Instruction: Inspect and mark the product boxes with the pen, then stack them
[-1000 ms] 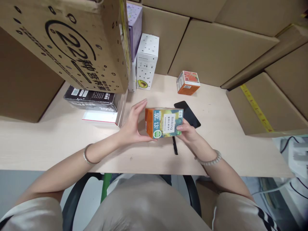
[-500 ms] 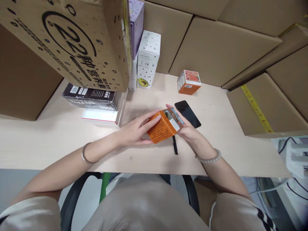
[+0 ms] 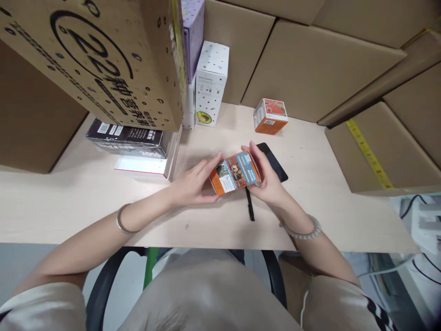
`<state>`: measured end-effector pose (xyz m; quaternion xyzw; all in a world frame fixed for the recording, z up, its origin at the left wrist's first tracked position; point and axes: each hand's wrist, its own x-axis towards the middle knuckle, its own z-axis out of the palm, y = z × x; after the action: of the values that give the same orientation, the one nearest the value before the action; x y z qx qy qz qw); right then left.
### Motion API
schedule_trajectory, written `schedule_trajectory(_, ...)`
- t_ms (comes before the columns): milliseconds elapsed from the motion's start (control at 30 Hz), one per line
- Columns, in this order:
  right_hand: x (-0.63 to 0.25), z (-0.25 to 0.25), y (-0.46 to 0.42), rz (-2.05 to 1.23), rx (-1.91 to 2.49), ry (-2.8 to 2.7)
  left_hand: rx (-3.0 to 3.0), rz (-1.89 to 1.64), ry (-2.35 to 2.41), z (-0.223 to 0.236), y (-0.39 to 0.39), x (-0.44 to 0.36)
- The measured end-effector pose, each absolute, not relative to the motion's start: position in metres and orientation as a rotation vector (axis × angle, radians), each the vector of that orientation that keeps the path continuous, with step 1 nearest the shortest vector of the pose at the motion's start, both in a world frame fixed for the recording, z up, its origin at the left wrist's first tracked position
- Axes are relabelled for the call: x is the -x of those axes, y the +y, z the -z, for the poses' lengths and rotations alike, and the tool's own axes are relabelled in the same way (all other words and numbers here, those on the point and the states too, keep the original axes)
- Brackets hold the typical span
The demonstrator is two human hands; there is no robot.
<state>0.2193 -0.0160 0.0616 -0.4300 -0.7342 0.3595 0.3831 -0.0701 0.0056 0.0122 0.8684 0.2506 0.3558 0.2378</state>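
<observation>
Between my two hands is a small orange box [image 3: 235, 172], its blue and white printed side with food pictures facing up. My left hand [image 3: 193, 184] grips its left end, thumb at the near corner and fingers along the far edge. Around the right end my right hand [image 3: 268, 180] is closed, with its fingers at the far corner. A black phone [image 3: 274, 161] lies partly hidden behind my right hand. Below the box, a black pen [image 3: 250, 209] rests on the table, its upper end covered.
A second orange box [image 3: 270, 117] stands at the back. White [image 3: 211, 85] and purple [image 3: 193, 39] cartons rise behind a large cardboard box [image 3: 113, 69] at left. That box sits above a black package [image 3: 127, 140] and a white box [image 3: 141, 170]. Cardboard boxes [image 3: 317, 69] wall the table's back and right.
The orange box has been turned in my hands, so its blue printed side now faces up instead of the orange text side. My right fingers have shifted round its far right corner.
</observation>
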Motion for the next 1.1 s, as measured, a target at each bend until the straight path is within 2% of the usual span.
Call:
schedule_trajectory(167, -0.251, -0.08, -0.005, -0.17, 1.529, -2.08, -2.285, -1.044, 0.751, -0.016, 0.006, 0.068)
schedule_trajectory(267, -0.255, -0.084, -0.005, 0.034, 1.696, -2.294, -1.991, -1.071, 0.797, -0.016, 0.008, 0.065)
schedule_trajectory(500, -0.234, -0.077, -0.009, -0.088, 1.531, -2.77, -1.106, -1.052, 0.725, -0.015, 0.012, 0.058)
schedule_trajectory(700, -0.227, -0.082, -0.009, -0.092, 1.583, -2.826, -0.947, -1.025, 0.638, -0.027, 0.009, 0.055)
schedule_trajectory(867, -0.226, -0.082, -0.01, -0.265, 1.773, -2.728, -0.737, -1.028, 0.613, -0.038, 0.007, 0.055)
schedule_trajectory(1100, -0.237, -0.072, -0.001, -0.185, 1.517, -2.605, -0.644, -0.735, 0.441, -0.037, 0.013, 0.064)
